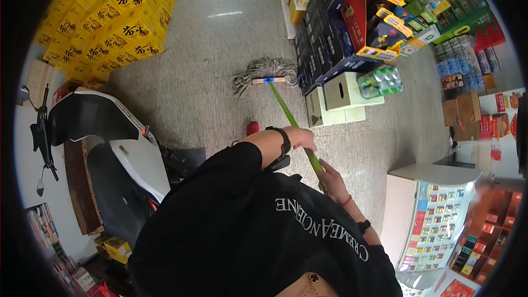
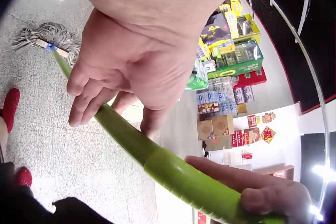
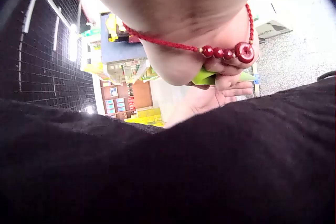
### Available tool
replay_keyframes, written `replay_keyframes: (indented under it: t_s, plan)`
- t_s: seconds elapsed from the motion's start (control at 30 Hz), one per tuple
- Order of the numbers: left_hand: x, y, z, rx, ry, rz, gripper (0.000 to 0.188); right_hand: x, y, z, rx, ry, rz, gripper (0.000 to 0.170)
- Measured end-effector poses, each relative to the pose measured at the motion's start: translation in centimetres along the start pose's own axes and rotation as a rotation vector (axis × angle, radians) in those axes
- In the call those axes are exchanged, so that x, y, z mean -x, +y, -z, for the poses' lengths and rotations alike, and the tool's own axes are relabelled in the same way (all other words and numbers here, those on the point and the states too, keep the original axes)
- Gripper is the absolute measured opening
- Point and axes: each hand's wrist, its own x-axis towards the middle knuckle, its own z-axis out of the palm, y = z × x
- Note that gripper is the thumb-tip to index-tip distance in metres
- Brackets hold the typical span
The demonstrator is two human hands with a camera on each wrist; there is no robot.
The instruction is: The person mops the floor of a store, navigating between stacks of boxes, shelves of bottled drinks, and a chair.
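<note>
A mop with grey string strands (image 1: 269,67) lies on the floor ahead, its strands fanned out beyond a blue and orange clamp (image 1: 269,81). From the clamp its green handle (image 1: 285,107) slants back toward my body. My left hand (image 1: 301,138) grips the handle partway up, fingers draped over one side and thumb on the other in the left wrist view. Higher up, by the thicker ribbed grip (image 2: 184,174), my right hand (image 1: 334,182) holds the handle's upper end. In the right wrist view, my forearm and sleeve hide much of the handle.
Stacked yellow cartons (image 1: 118,22) line the left, above a parked white scooter (image 1: 137,159). To the right stand dark stacked boxes (image 1: 324,33), white cartons (image 1: 344,91) topped by green bottles (image 1: 380,82), and a glass display counter (image 1: 434,220). Grey floor (image 1: 220,33) runs between.
</note>
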Motion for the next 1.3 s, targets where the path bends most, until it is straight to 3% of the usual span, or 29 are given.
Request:
replay_keyframes:
  t_s: [0.17, 0.23, 0.3, 0.37, 0.4, 0.53, 0.63, 0.7, 0.73, 0.77, 0.8, 0.87, 0.97, 1.17, 1.23, 1.3]
  plan:
    - [-2.6, -3.8, 9.8, -0.044, 0.111, -0.014, 0.057, -8.4, -7.8, -0.8, 0.032, 0.004, 0.005, 0.05]
    - [-2.7, -5.8, 13.4, -0.034, 0.242, -0.171, 0.052, -11.9, -10.9, -1.8, -0.066, 0.027, -0.02, 0.05]
    - [-1.4, -6.9, 18.1, -0.056, 0.236, -0.165, 0.048, -15.9, -14.4, -2.5, -0.052, 0.013, -0.018, 0.05]
    - [0.2, -7.8, 22.7, 0.025, 0.355, -0.25, 0.051, -19.7, -18.1, -3.4, 0.101, 0.027, 0.028, 0.048]
    - [-1.9, -9.1, 24.5, -0.004, 0.357, -0.151, 0.049, -21.5, -19.6, -3.6, 0.053, 0.013, 0.068, 0.047]
    - [-2.8, -11.0, 32.1, 0.036, 0.409, -0.141, 0.049, -26.4, -27.1, -4.3, 0.024, -0.078, 0.003, 0.051]
    - [-2.3, -11.9, 37.8, 0.028, 0.301, -0.121, 0.047, -31.6, -29.3, -3.9, 0.114, -0.168, 0.175, 0.049]
    - [-2.8, -13.6, 41.4, 0.259, 0.272, -0.1, 0.047, -33.4, -32.2, -3.7, 0.007, -0.226, 0.152, 0.046]
    - [-2.0, -12.6, 44.0, 0.35, 0.158, 0.022, 0.033, -33.8, -34.5, -3.4, 0.046, -0.274, 0.175, 0.045]
    - [-1.2, -11.4, 45.1, 0.356, 0.146, 0.023, 0.033, -33.5, -37.1, -2.8, 0.088, -0.321, 0.197, 0.044]
    - [-0.4, -10.1, 46.5, 0.576, 0.126, -0.032, 0.028, -31.4, -41.2, -2.2, 0.08, -0.277, 0.114, 0.034]
    - [-3.7, -10.1, 48.4, 1.032, 0.13, -0.053, 0.022, -31.7, -45.5, 0.9, -0.042, -0.374, -0.033, 0.039]
    - [-3.3, -7.3, 52.2, 1.097, 0.125, 0.037, 0.022, -32.4, -50.9, 3.4, -0.023, -0.416, -0.107, 0.045]
    - [-2.1, -8.2, 56.8, 0.978, -0.056, 0.131, 0.021, -35.0, -53.0, 3.7, -0.039, -0.427, -0.259, 0.06]
    - [-3.2, -9.7, 56.5, 1.002, -0.13, 0.031, 0.02, -35.7, -51.9, 2.9, 0.173, -0.352, -0.137, 0.062]
    - [-4.4, -11.3, 56.3, 1.037, -0.124, 0.035, 0.023, -37.7, -49.8, 2.4, 0.206, -0.325, -0.087, 0.063]
